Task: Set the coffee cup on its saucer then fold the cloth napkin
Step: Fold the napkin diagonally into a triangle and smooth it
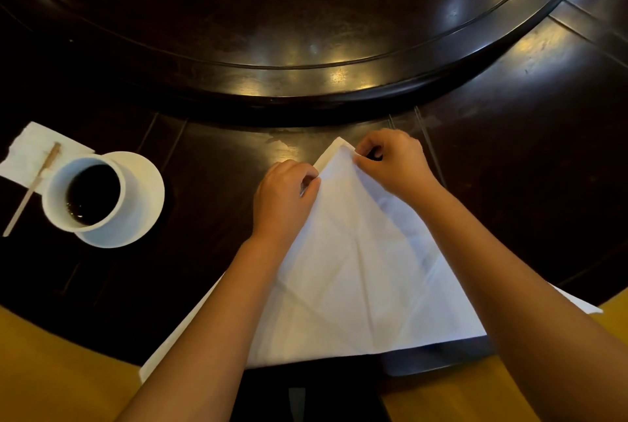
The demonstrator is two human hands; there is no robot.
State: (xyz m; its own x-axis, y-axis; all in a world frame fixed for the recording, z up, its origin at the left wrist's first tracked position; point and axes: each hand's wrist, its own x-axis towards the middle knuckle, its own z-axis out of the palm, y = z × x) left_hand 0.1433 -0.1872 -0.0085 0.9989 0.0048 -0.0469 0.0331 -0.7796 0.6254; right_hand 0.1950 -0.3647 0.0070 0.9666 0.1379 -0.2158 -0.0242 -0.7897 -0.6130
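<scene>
Dark glossy wooden table [509,116] with raised round centre [272,31]; yellow floor below. One coffee cup [86,194] standing on one saucer [142,184], far left. One paper tissue [27,153], one stirrer [32,189]. One cloth napkin [356,268], folded to triangle, in front. Left hand [285,197] and right hand [394,163] both pinching its top corner.

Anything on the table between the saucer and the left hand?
No. In the head view, only bare dark table lies between the saucer and the left hand.
</scene>
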